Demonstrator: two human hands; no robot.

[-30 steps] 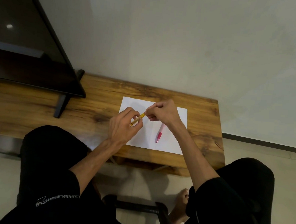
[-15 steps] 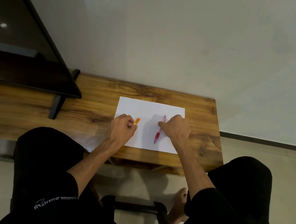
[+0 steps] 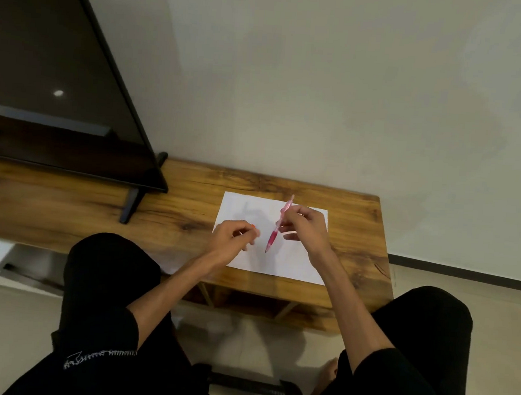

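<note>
A white sheet of paper [image 3: 295, 261] lies on the wooden table [image 3: 175, 203]. My right hand [image 3: 305, 228] holds a pink pen [image 3: 277, 229] lifted above the sheet, tip pointing down toward me. My left hand [image 3: 233, 235] hovers over the sheet's left edge with its fingers curled round a small orange pen [image 3: 253, 226], of which only the tip shows. The left hand is blurred.
A dark flat screen [image 3: 60, 90] on black feet [image 3: 131, 203] stands on the table's left part. A pale wall rises behind the table. My knees in black clothing sit below the table's front edge, over a tiled floor [image 3: 491, 321].
My right hand picked the pink pen up off the sheet and raised it. My left hand drew the orange pen deeper into its fingers, so only the tip shows. Before that, both hands held the orange pen.
</note>
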